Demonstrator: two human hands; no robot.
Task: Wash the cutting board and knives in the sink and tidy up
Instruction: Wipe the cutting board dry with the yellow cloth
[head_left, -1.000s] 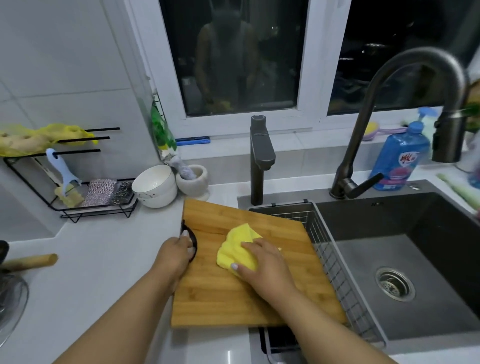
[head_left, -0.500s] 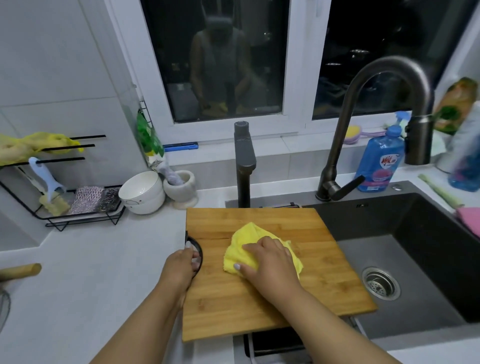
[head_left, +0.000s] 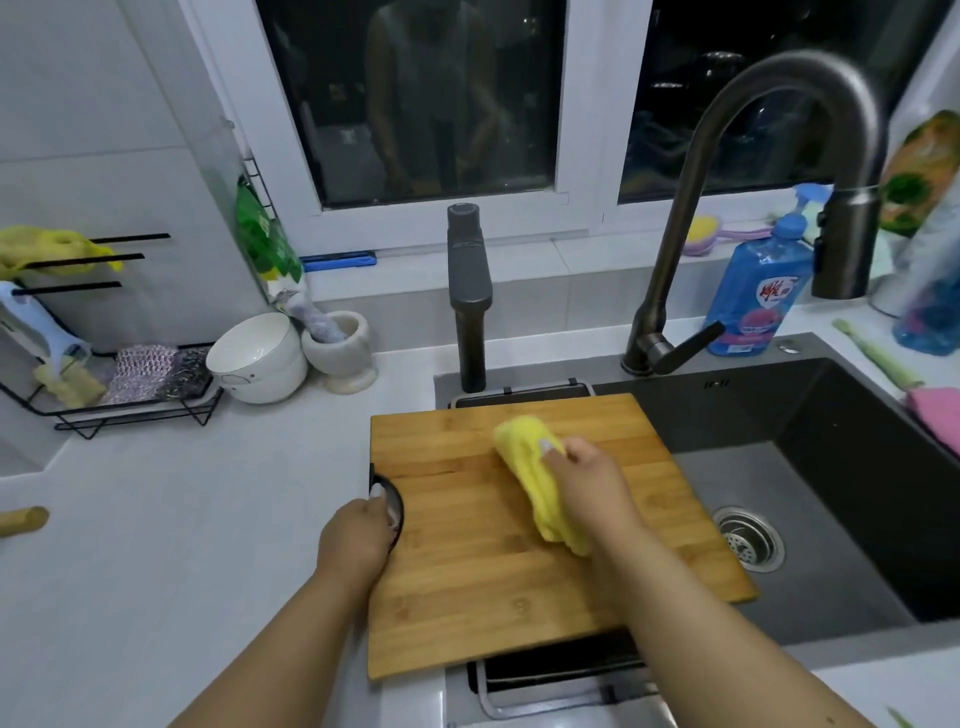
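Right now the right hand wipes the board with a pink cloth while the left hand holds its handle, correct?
Not quite: the cloth under the right hand is yellow, as the head view shows. The left hand does hold the board at its handle.

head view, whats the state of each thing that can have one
bamboo cutting board: flat across the sink's left side
yellow cloth: bunched, pressed on the board
right hand: grips the cloth
left hand: holds the board's handle hole
gooseneck faucet: no water running
sink: empty basin, drain uncovered
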